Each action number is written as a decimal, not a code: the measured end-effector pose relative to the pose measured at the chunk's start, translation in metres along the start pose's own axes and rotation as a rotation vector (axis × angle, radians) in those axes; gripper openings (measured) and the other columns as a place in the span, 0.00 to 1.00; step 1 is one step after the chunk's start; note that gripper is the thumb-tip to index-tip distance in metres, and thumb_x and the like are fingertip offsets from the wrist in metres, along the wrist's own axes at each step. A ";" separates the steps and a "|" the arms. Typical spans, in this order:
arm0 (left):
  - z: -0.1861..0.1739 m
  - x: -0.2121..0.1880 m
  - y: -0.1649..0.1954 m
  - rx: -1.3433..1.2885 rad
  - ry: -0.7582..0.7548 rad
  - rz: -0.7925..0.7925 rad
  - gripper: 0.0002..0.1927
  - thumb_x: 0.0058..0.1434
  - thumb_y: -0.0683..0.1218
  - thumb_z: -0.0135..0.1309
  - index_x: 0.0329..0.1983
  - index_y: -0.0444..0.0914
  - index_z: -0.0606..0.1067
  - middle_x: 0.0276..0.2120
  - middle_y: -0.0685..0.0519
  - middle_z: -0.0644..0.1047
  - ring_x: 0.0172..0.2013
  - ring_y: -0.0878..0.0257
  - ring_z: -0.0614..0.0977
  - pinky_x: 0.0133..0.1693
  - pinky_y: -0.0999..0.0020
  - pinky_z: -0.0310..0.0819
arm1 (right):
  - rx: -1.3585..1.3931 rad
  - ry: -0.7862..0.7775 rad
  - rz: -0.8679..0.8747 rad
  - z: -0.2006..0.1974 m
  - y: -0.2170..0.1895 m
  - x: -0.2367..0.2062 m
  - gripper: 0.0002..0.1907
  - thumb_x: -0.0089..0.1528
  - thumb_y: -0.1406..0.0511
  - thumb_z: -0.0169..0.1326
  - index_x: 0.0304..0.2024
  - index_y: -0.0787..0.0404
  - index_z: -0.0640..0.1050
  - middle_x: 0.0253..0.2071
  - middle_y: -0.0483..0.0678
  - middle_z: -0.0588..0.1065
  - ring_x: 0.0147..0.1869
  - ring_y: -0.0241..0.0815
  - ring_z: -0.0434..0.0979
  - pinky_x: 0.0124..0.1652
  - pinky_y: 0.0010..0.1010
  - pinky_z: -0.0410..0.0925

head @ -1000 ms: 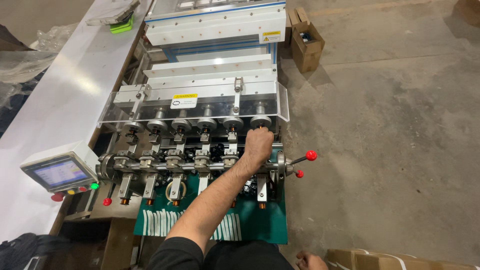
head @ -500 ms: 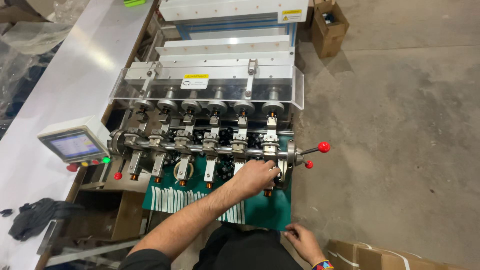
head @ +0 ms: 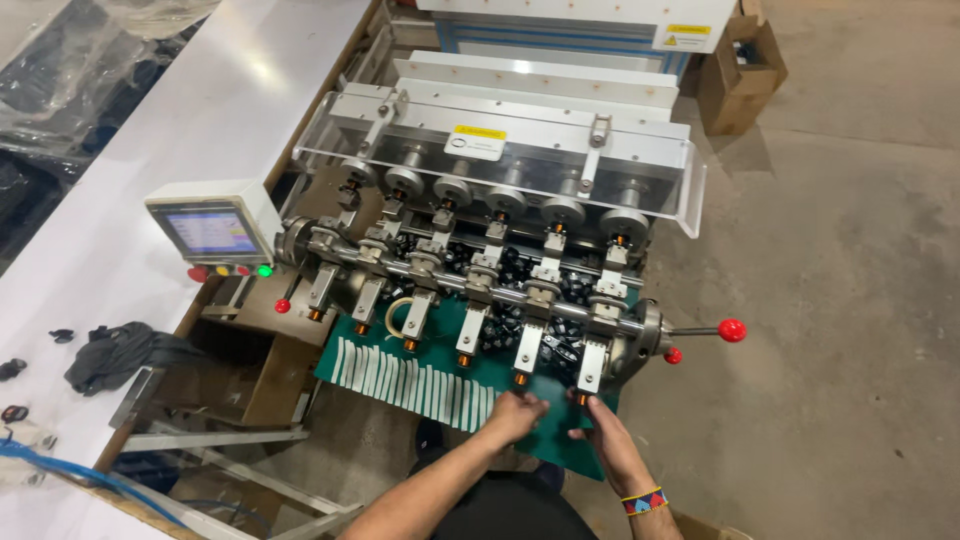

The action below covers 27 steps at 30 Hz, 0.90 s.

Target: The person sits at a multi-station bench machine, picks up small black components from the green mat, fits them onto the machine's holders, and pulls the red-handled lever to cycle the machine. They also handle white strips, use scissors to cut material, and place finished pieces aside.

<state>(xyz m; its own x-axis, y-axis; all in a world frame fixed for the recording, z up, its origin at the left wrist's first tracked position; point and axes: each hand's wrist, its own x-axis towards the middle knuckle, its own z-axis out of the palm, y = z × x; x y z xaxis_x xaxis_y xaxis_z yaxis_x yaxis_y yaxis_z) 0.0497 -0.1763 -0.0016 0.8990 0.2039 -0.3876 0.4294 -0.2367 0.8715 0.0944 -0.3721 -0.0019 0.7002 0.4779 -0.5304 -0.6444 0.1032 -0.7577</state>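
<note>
Both hands, left hand (head: 515, 415) and right hand (head: 600, 432), were seen at lower centre, fingers pinching the flat green slotted sheet (head: 440, 372); seating looked unfinished.

Small touchscreen (head: 211, 231) in white housing seen at machine's left end, display lit bluish. Yellow-and-white rectangular label (head: 479, 139) fixed on clear guard at machine's top. Second yellow-and-white label (head: 683, 37) set on white panel behind machine. Open brown cardboard box (head: 740, 66) placed on floor right of that panel.
</note>
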 end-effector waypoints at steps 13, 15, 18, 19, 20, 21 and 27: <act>-0.104 -0.012 -0.038 0.225 -0.378 0.446 0.17 0.61 0.50 0.64 0.49 0.38 0.79 0.38 0.50 0.80 0.38 0.58 0.83 0.41 0.65 0.77 | -0.044 0.293 0.120 0.056 0.046 0.007 0.26 0.67 0.46 0.42 0.36 0.62 0.73 0.20 0.43 0.62 0.21 0.39 0.59 0.23 0.33 0.56; -0.141 -0.021 -0.040 0.078 -0.385 0.535 0.22 0.59 0.49 0.62 0.56 0.38 0.77 0.48 0.48 0.77 0.42 0.55 0.82 0.45 0.63 0.78 | 0.055 0.165 0.284 0.085 0.061 0.009 0.28 0.65 0.43 0.42 0.32 0.60 0.71 0.16 0.43 0.59 0.17 0.39 0.57 0.20 0.32 0.53; -0.198 -0.032 -0.039 0.001 -0.522 0.773 0.23 0.60 0.46 0.64 0.58 0.37 0.76 0.59 0.45 0.75 0.58 0.52 0.78 0.52 0.61 0.78 | 0.311 -0.087 0.590 0.141 0.083 0.012 0.29 0.63 0.40 0.42 0.28 0.57 0.67 0.15 0.39 0.54 0.16 0.35 0.52 0.18 0.27 0.48; -0.216 -0.035 -0.038 -0.036 -0.554 0.753 0.22 0.60 0.45 0.63 0.58 0.37 0.76 0.58 0.46 0.76 0.57 0.53 0.79 0.54 0.61 0.78 | 0.365 -0.162 0.654 0.159 0.084 0.017 0.29 0.63 0.40 0.41 0.28 0.57 0.67 0.15 0.39 0.54 0.16 0.34 0.51 0.18 0.25 0.47; -0.233 -0.037 -0.038 -0.077 -0.593 0.726 0.22 0.60 0.45 0.63 0.58 0.38 0.76 0.57 0.47 0.77 0.56 0.53 0.81 0.56 0.61 0.78 | 0.426 -0.230 0.724 0.178 0.087 0.017 0.30 0.63 0.40 0.41 0.28 0.58 0.66 0.15 0.39 0.54 0.16 0.33 0.50 0.18 0.24 0.47; -0.250 -0.038 -0.038 -0.119 -0.635 0.698 0.21 0.61 0.44 0.63 0.58 0.38 0.76 0.56 0.48 0.79 0.55 0.54 0.82 0.58 0.61 0.78 | 0.432 -0.226 0.681 0.195 0.087 0.017 0.29 0.64 0.40 0.40 0.27 0.57 0.65 0.16 0.39 0.54 0.16 0.33 0.50 0.18 0.24 0.47; -0.325 -0.029 -0.038 -0.156 -0.534 0.709 0.22 0.60 0.42 0.64 0.60 0.40 0.78 0.57 0.48 0.80 0.59 0.54 0.82 0.61 0.61 0.77 | 0.379 -0.173 0.481 0.284 0.060 0.036 0.29 0.68 0.42 0.37 0.26 0.56 0.64 0.17 0.37 0.56 0.16 0.30 0.49 0.17 0.22 0.46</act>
<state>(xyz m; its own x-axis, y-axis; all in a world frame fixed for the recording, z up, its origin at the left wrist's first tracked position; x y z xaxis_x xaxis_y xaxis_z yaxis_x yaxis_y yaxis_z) -0.0203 0.1353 0.0745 0.8851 -0.4188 0.2030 -0.2230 0.0011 0.9748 -0.0065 -0.1010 0.0414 0.2660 0.6785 -0.6848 -0.9608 0.1286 -0.2458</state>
